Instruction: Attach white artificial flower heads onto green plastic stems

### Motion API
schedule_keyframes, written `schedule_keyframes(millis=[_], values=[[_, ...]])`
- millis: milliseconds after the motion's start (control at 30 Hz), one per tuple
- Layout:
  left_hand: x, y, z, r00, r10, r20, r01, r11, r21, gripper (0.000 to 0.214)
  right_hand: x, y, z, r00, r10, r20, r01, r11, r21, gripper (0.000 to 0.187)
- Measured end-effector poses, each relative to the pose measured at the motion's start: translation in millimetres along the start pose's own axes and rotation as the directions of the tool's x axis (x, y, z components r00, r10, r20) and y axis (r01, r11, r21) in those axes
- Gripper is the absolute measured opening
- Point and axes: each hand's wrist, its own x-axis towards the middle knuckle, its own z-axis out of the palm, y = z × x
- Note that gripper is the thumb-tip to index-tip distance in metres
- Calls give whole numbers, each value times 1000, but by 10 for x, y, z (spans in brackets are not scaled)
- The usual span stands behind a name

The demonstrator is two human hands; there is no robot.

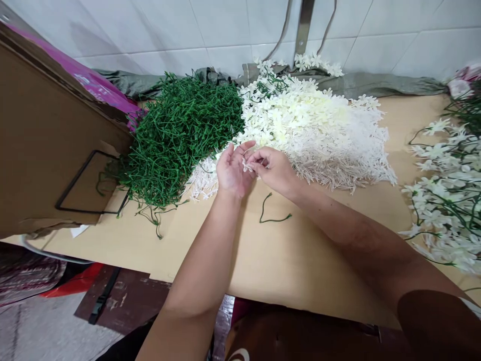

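Observation:
My left hand (pixel 236 173) is turned palm up with its fingers loosely curled and apart. Over that palm, the fingertips of my right hand (pixel 272 169) pinch a small white plastic flower piece (pixel 247 165). Whether the piece also rests on the left palm is hard to tell. Just beyond both hands lies a heap of white artificial flowers (pixel 300 113), with pale stamen-like pieces (pixel 326 163) along its front. To the left is a pile of green plastic stems (pixel 188 120). One loose green stem (pixel 274 219) lies on the table below my right hand.
A cardboard box (pixel 48 130) stands at the left, with a thin black wire frame (pixel 88 208) beside it. On the right are assembled white flowers on green stems (pixel 447 200). Brown cardboard (pixel 270 265) covers the table, and a tiled wall (pixel 225 30) rises behind.

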Motion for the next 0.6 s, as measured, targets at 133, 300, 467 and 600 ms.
schedule_keyframes(millis=[133,300,467,600], values=[[13,-6,-6,1000,4,-1,-4,1000,-6,54,-20,42,27,993,-112,-47,107,989,-102,15],[52,-35,-36,999,31,-9,-31,1000,-6,57,-50,72,34,980,-199,-19,192,964,-182,17],[73,-42,-44,995,99,4,-99,994,48,55,-37,94,3,965,-250,75,260,949,-177,19],[79,-70,-40,985,175,0,-174,979,104,49,-9,102,-37,978,-209,4,206,959,-194,17]])
